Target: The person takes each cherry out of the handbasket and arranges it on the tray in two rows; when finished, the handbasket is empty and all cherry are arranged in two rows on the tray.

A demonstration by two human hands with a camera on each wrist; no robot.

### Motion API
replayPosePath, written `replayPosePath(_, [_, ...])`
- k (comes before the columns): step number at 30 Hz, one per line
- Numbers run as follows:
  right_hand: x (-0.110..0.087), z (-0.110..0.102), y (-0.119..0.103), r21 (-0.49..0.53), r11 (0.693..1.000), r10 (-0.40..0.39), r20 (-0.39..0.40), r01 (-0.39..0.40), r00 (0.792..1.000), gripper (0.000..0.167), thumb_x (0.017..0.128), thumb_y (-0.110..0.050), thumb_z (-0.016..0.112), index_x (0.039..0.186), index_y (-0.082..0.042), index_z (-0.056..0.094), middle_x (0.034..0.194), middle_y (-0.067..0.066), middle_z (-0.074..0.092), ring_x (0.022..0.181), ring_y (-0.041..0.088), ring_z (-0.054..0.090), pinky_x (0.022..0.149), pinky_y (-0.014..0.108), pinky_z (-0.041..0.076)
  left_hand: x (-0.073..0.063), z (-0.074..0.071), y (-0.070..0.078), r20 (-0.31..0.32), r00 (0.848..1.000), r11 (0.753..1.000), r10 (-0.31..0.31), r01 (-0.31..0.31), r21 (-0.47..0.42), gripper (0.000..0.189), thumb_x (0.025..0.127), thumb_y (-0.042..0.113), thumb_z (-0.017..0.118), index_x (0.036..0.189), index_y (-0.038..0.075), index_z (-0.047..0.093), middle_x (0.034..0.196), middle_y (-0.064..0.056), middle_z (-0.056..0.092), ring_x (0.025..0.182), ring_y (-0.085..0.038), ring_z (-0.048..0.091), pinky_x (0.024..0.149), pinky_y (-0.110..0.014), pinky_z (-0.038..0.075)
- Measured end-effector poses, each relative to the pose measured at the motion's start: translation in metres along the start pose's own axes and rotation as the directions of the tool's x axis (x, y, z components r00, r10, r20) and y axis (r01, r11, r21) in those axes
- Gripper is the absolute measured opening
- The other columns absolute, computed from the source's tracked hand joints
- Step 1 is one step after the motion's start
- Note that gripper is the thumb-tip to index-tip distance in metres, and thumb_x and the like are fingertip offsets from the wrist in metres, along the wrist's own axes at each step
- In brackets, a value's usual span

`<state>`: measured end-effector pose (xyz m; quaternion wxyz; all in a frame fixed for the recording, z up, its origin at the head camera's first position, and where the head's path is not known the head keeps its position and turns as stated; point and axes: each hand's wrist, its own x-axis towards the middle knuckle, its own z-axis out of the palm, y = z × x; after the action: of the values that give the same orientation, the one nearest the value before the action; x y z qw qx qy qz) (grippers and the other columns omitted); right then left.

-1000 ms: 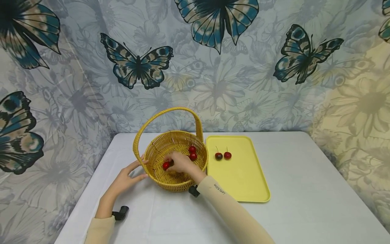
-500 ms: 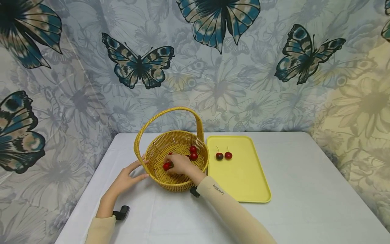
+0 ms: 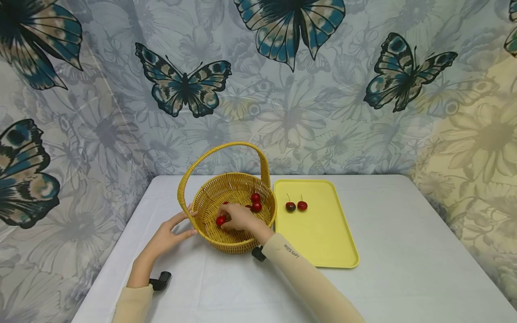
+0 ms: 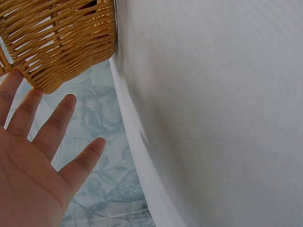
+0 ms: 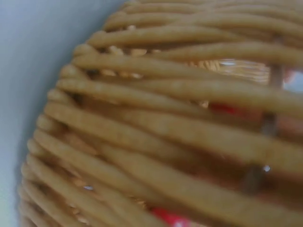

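My right hand (image 3: pixel 239 217) reaches down into a round yellow wicker basket (image 3: pixel 214 243), its thumb and fingers pinching a red cherry (image 3: pixel 220 220). Two more red cherries (image 3: pixel 256 206) lie against the basket's right inner side, and a dark one peeks out beside them. Part of another cherry (image 3: pixel 225 203) shows just behind the hand. At the basket's left side, my left hand (image 3: pixel 167 237) touches the wall with spread, straight fingers (image 4: pixel 60 118). In the right wrist view the woven wall (image 5: pixel 142 123) fills most of the picture and hides the hand.
A yellow rectangular tray (image 3: pixel 319 242) lies right beside the basket. Two stemmed cherries (image 3: pixel 302 206) sit near its far end, one darker than the other. The basket's tall handle (image 3: pixel 238 144) arches overhead. Behind the white-covered table (image 3: pixel 404 251) hangs a butterfly-print cloth (image 3: pixel 291 121).
My right hand stays at the same cherry in the basket, with only a slight shift of its fingers. A bit of another cherry has come into sight behind it. The left hand keeps its place.
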<state>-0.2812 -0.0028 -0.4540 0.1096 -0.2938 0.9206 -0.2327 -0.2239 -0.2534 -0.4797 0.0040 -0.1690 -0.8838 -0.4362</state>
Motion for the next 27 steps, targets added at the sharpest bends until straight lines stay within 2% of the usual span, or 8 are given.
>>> replayPosePath(4, [-0.001, -0.001, 0.001, 0.074, 0.995, -0.06, -0.008, 0.061, 0.998, 0.026, 0.081, -0.023, 0.073, 0.105, -0.018, 0.063, 0.103, -0.003, 0.066, 0.092, 0.01, 0.06, 0.077, 0.023, 0.05, 0.0, 0.0, 0.0, -0.001, 1.0, 1.0, -0.003, 0.003, 0.002, 0.055, 0.082, 0.04, 0.068, 0.133, 0.024, 0.052, 0.15, 0.002, 0.031, 0.138, -0.032, 0.026, 0.105, -0.064, 0.026])
replayPosePath(9, [-0.004, -0.005, 0.002, 0.18, 0.975, -0.129, -0.027, 0.132, 0.991, 0.025, 0.083, -0.021, 0.07, 0.107, -0.016, 0.063, 0.106, -0.002, 0.065, 0.092, 0.012, 0.06, 0.077, 0.02, 0.05, 0.0, 0.001, -0.001, -0.005, 1.0, 1.0, -0.014, 0.014, 0.0, 0.056, 0.082, 0.041, 0.068, 0.133, 0.025, 0.052, 0.148, 0.002, 0.034, 0.137, -0.032, 0.028, 0.104, -0.064, 0.027])
replayPosePath(14, [-0.008, -0.007, 0.0, 0.234, 0.955, -0.177, -0.05, 0.183, 0.983, 0.026, 0.085, -0.018, 0.069, 0.11, -0.014, 0.062, 0.108, -0.001, 0.064, 0.096, 0.016, 0.06, 0.082, 0.022, 0.052, 0.001, 0.0, 0.001, -0.008, 1.0, 1.0, -0.021, 0.021, -0.003, 0.055, 0.082, 0.042, 0.068, 0.132, 0.026, 0.052, 0.149, 0.002, 0.034, 0.137, -0.032, 0.027, 0.104, -0.065, 0.027])
replayPosePath(19, [-0.015, -0.009, 0.001, 0.257, 0.935, -0.228, -0.101, 0.246, 0.968, 0.027, 0.085, -0.017, 0.069, 0.11, -0.011, 0.062, 0.107, 0.0, 0.064, 0.093, 0.012, 0.06, 0.082, 0.02, 0.052, 0.001, 0.0, 0.002, -0.003, 1.0, 1.0, -0.02, 0.02, -0.001, 0.056, 0.082, 0.042, 0.068, 0.133, 0.025, 0.052, 0.149, 0.003, 0.032, 0.137, -0.032, 0.027, 0.104, -0.065, 0.027])
replayPosePath(23, [-0.022, -0.012, 0.002, 0.264, 0.93, -0.227, -0.128, 0.254, 0.965, 0.028, 0.085, -0.02, 0.069, 0.111, -0.012, 0.061, 0.107, -0.001, 0.064, 0.093, 0.011, 0.06, 0.08, 0.016, 0.05, 0.001, 0.0, 0.003, -0.001, 0.999, 0.999, -0.032, 0.032, 0.003, 0.056, 0.082, 0.043, 0.068, 0.133, 0.027, 0.051, 0.149, 0.001, 0.033, 0.137, -0.033, 0.026, 0.104, -0.065, 0.027])
replayPosePath(27, [-0.031, -0.016, 0.0, 0.265, 0.931, -0.215, -0.153, 0.25, 0.965, 0.037, 0.085, -0.021, 0.069, 0.119, -0.01, 0.058, 0.107, 0.002, 0.062, 0.094, 0.013, 0.06, 0.081, 0.017, 0.051, -0.001, 0.0, 0.003, -0.002, 1.0, 1.0, -0.026, 0.026, 0.001, 0.056, 0.082, 0.042, 0.068, 0.133, 0.026, 0.051, 0.15, 0.003, 0.031, 0.138, -0.033, 0.026, 0.104, -0.065, 0.026])
